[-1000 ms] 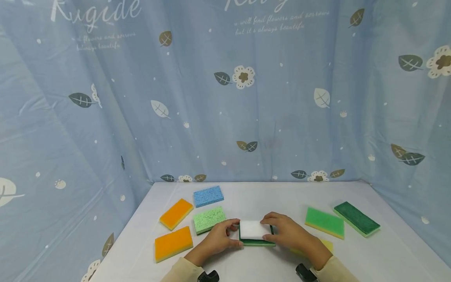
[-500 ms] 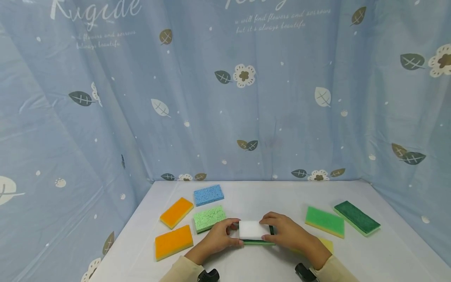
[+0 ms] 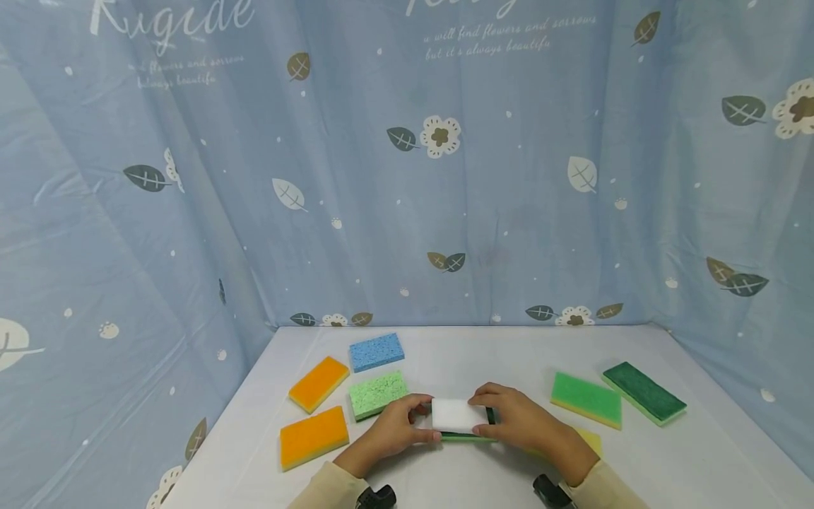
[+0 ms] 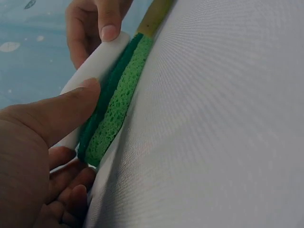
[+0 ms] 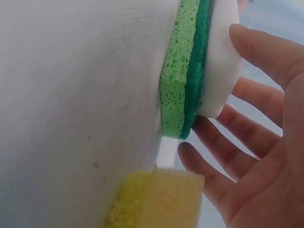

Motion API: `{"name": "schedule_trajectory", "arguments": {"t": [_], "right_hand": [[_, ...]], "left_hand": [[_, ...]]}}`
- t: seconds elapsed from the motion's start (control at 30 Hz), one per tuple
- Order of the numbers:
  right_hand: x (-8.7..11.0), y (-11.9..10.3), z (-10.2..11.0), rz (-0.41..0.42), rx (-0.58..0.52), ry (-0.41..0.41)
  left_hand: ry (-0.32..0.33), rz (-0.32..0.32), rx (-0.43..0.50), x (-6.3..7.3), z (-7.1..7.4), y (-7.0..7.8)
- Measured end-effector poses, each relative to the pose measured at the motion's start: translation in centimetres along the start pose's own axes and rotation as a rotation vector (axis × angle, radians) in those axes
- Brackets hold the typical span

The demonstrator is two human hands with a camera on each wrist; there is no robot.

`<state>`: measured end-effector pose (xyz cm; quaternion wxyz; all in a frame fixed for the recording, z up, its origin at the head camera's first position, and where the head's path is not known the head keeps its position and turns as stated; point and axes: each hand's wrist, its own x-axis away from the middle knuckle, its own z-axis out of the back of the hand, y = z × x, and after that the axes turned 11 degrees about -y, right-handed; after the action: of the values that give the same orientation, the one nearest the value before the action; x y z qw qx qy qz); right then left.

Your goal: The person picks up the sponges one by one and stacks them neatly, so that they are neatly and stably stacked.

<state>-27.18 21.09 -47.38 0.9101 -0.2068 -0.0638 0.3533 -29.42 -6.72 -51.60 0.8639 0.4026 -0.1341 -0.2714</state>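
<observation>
A white sponge (image 3: 459, 416) lies flat over a green scrub sponge (image 3: 467, 438) at the middle front of the table. My left hand (image 3: 402, 428) holds the white sponge's left end, thumb at its near side and fingers behind. At the right end, my right hand (image 3: 516, 423) grips it with the thumb in front and other fingers toward the far side. The left wrist view shows the left thumb pressed to the white sponge (image 4: 102, 64), above the dark scouring layer. In the right wrist view, the green sponge (image 5: 175, 90) rests on the tabletop under the white one.
Two orange sponges (image 3: 314, 438), a blue sponge (image 3: 376, 353) and a speckled light green sponge (image 3: 375, 396) lie left. Right are a green-topped sponge (image 3: 586, 400), a dark green one (image 3: 644, 394) and a yellow sponge (image 3: 588, 442), partly under the right forearm. A curtain (image 3: 445, 212) hangs behind.
The white sponge has shifted slightly toward me over the green sponge, so less of the dark front strip shows. Both hands keep nearly the same place.
</observation>
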Motion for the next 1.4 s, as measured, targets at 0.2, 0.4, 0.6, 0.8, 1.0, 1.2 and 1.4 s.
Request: {"name": "schedule_trajectory", "arguments": {"t": [0.2,0.4,0.6,0.8,1.0,1.2,1.4], "right_hand": [[0.1,-0.1,0.2,-0.017,-0.023,-0.020],[0.0,0.0,0.3,-0.032,-0.033,-0.048],[-0.1,0.2,0.1,-0.036,-0.032,-0.057],[-0.2,0.1,0.2,-0.068,-0.030,-0.073],[0.4,-0.2,0.6,-0.093,-0.021,-0.073],[1.8,0.1,1.2,-0.119,0.014,-0.044],[3.6,0.9,1.8,-0.156,0.025,-0.048]], "left_hand": [[-0.003,-0.001,-0.018,0.0,0.0,0.1],[-0.003,-0.010,-0.028,0.0,0.0,0.1],[-0.003,-0.008,-0.024,0.1,0.1,-0.1],[-0.010,-0.013,-0.023,0.2,0.2,0.0],[-0.015,-0.005,-0.006,0.2,0.0,0.3],[-0.019,0.002,0.027,0.3,0.0,0.2],[-0.017,0.004,0.037,0.3,0.1,0.2]]}}
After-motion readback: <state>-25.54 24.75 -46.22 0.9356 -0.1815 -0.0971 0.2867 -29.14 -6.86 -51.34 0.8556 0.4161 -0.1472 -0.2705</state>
